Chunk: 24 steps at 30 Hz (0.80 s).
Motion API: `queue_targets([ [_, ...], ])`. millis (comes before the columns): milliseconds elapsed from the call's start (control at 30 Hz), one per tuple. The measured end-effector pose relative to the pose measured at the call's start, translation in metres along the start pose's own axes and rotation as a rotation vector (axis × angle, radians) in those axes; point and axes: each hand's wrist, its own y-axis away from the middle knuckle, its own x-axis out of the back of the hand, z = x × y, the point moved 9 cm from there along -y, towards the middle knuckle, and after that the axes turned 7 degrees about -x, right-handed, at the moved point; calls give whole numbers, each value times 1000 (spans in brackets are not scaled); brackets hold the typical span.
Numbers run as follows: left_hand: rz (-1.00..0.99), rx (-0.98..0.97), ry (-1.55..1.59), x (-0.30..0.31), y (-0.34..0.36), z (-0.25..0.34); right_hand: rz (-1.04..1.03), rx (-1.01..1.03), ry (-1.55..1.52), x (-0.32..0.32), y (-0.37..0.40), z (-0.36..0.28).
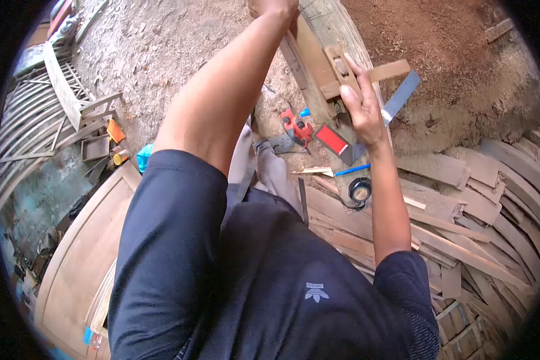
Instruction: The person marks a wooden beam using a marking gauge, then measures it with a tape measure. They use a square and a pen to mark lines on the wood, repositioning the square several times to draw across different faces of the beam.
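Observation:
My right hand [366, 111] is wrapped round what looks like a wooden hand plane [342, 67], thumb on one side and a finger along the other. A wooden crosspiece [390, 71] runs sideways under the hand. Past it, a flat metal blade [402, 96] slants across the beam's edge. The plane lies over a long brown board [312, 51] on a thick wooden beam [321, 18]. My left hand [274, 6] reaches forward to the top edge of the view, near the board's far part; its fingers are cut off by the frame.
Near my legs lie a red power tool [297, 128], a red-and-black rectangular piece [335, 144], a blue pencil-like stick [352, 170] and a round black item [360, 190]. Wood pieces [474, 240] are piled at right. A panelled wooden door [72, 264] is at left. Shavings cover the ground.

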Motion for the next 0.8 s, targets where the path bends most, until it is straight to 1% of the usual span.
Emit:
queue_targets([
  [33, 135, -145, -17, 10, -6, 8, 10, 41, 61, 1, -7, -5],
  [67, 136, -143, -20, 6, -10, 4, 24, 72, 119, 0, -11, -8],
  [133, -72, -8, -23, -13, -11, -9, 14, 38, 107, -6, -29, -20],
  [167, -81, -6, -31, -7, -3, -7, 5, 0, 94, -9, -29, -21],
  [267, -33, -45, -39, 3, 0, 3, 16, 60, 96, 0, -5, -11],
  [333, -19, -56, -45, 4, -2, 3, 7, 98, 47, -3, -12, -14],
  [400, -35, -65, -52, 2, -3, 5, 51, 95, 150, -4, -25, -15],
  [433, -47, -68, -52, 1, -2, 6, 27, 60, 115, -6, -33, -13],
  [533, -51, -77, -45, 1, -1, 8, 41, 50, 135, -1, -10, -18],
  [600, -25, -77, -43, 3, -4, 9, 19, 50, 62, -4, -7, -19],
  [667, -27, -82, -44, 3, -3, 10, 16, -5, 73, -6, -22, -17],
  [800, -47, -83, -34, 2, -2, 12, 25, -7, 100, -9, -33, -13],
])
